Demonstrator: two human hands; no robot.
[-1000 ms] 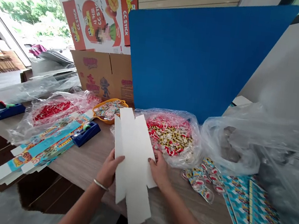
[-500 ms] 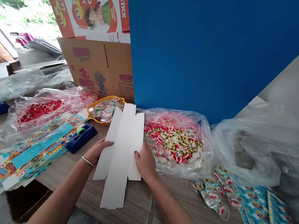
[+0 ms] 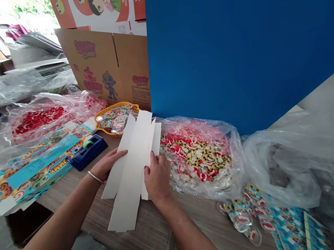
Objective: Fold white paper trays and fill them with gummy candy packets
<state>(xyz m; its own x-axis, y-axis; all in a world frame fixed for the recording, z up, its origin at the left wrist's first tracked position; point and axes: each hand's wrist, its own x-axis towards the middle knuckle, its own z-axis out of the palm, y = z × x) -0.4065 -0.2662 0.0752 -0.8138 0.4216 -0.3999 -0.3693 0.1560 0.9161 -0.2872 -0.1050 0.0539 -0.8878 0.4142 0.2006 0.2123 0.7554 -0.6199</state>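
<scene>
A white die-cut card blank (image 3: 130, 185) with long flaps lies on the wood-grain table (image 3: 200, 244), plain side up. My left hand (image 3: 107, 164) grips its left side. My right hand (image 3: 156, 179) presses on its right side, where a narrow flap stands folded inward. Behind the blank sits an orange basket (image 3: 107, 113) of wrapped sweets. To the right lies a clear bag of red and yellow candies (image 3: 199, 158). A blue tape dispenser (image 3: 88, 151) stands just left of my left hand.
Printed flat cartons (image 3: 25, 176) lie at the left, beyond them a bag of red candies (image 3: 38, 118). Loose wrapped candies (image 3: 244, 217) and printed blue sheets (image 3: 301, 245) lie at the right, below a crumpled plastic bag (image 3: 284, 165). A blue board (image 3: 234, 56) and cardboard carton (image 3: 106, 68) stand behind.
The right flap of the blank has folded inward under my right hand. My hands have drawn closer together, and the view has tilted and shifted as my head moved.
</scene>
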